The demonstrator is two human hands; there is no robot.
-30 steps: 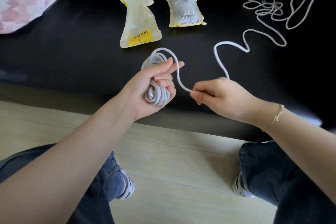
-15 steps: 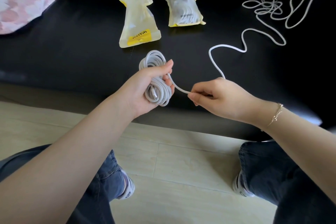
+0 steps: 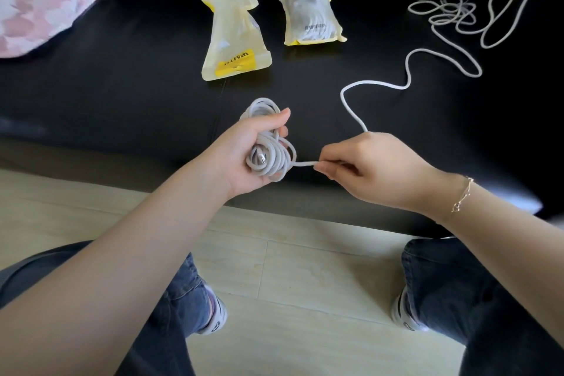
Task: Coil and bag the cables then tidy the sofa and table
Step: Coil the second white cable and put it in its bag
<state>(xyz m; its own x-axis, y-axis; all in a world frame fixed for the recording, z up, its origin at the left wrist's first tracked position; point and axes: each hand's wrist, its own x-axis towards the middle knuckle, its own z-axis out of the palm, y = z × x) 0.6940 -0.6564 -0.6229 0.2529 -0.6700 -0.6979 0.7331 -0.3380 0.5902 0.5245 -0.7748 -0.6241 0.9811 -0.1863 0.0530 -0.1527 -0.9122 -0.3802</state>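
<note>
I count two yellowish translucent plastic bags on the far side: one with a yellow label, one holding a pale bundle. One long white cable, one pink patterned cushion far left, two hands: left hand, right hand.

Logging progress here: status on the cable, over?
Left hand grips coil. Right hand pinches cable. Loose tangle remains on sofa. Nothing obstructing.

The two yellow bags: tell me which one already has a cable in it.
The right bag, plump with a pale cable bundle showing through. The left bag with the yellow label lies flatter, seemingly empty.
</note>
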